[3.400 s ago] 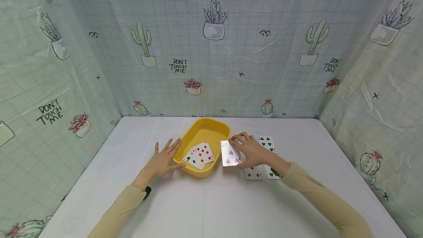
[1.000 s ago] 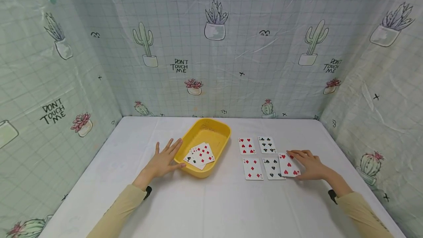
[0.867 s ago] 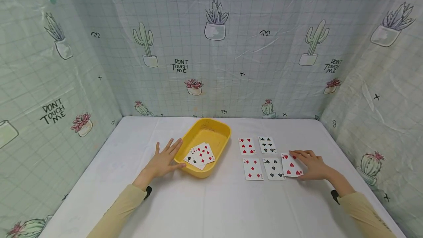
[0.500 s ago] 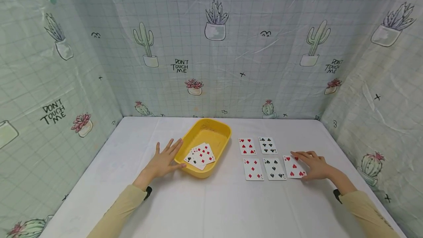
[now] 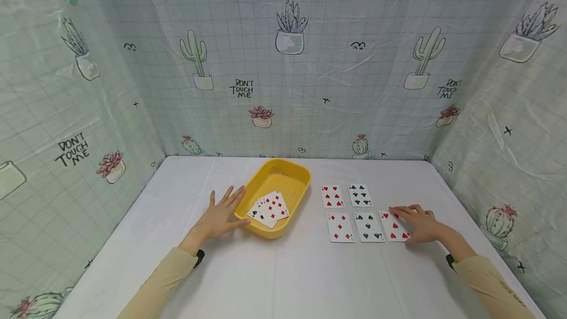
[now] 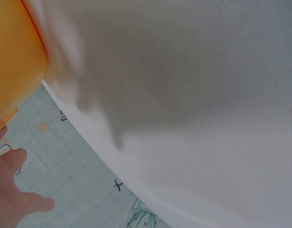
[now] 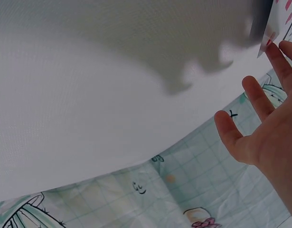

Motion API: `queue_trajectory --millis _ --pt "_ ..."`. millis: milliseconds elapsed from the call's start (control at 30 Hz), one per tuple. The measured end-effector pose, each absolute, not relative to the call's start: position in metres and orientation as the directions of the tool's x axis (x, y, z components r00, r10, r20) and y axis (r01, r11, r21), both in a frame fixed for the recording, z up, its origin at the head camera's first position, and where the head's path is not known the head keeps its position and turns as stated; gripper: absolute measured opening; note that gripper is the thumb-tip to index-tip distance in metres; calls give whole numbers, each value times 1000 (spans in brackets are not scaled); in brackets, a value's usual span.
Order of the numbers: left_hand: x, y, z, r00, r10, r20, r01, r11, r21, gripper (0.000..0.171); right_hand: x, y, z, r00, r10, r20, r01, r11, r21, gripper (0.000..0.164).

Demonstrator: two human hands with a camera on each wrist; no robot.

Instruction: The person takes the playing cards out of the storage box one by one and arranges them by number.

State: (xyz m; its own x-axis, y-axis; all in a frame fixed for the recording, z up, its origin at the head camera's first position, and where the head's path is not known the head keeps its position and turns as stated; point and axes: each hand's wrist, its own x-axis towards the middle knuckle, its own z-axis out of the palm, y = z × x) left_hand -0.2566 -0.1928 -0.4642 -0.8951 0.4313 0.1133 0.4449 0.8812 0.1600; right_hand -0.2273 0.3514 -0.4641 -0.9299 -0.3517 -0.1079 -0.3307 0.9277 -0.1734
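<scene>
My right hand [image 5: 421, 224] pinches a hearts playing card [image 5: 392, 226] by its right side, thumb at the near corner and fingertips at the far one. This card is at the right end of the near row, just beside a spades card [image 5: 368, 227]. In the right wrist view, a fingertip meets the tilted edge of the card [image 7: 282, 16]. My left hand [image 5: 218, 216] has its fingers spread and rests against the left rim of a yellow plastic tub [image 5: 290, 181]. Several overlapping playing cards [image 5: 274, 206] lie in the tub's near end.
A diamonds card [image 5: 340, 227] lies at the left of the near row. Behind it are another hearts card [image 5: 332, 196] and a clubs card [image 5: 360, 195]. The white table [image 5: 305, 279] meets a cactus-print cloth backdrop [image 5: 328, 127] behind and on both sides.
My right hand has carried the hearts card from beside the tub to the right, past the spades card it overlapped a second ago, and lowered it in line. My left hand stays put.
</scene>
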Motion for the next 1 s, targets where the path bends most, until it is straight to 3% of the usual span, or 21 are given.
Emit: queue_trajectory --millis 1000 --pt "-257 -193 -464 -895 433 109 446 877 179 90 -228 350 -462 -925 -358 -130 -330 924 -193 83"
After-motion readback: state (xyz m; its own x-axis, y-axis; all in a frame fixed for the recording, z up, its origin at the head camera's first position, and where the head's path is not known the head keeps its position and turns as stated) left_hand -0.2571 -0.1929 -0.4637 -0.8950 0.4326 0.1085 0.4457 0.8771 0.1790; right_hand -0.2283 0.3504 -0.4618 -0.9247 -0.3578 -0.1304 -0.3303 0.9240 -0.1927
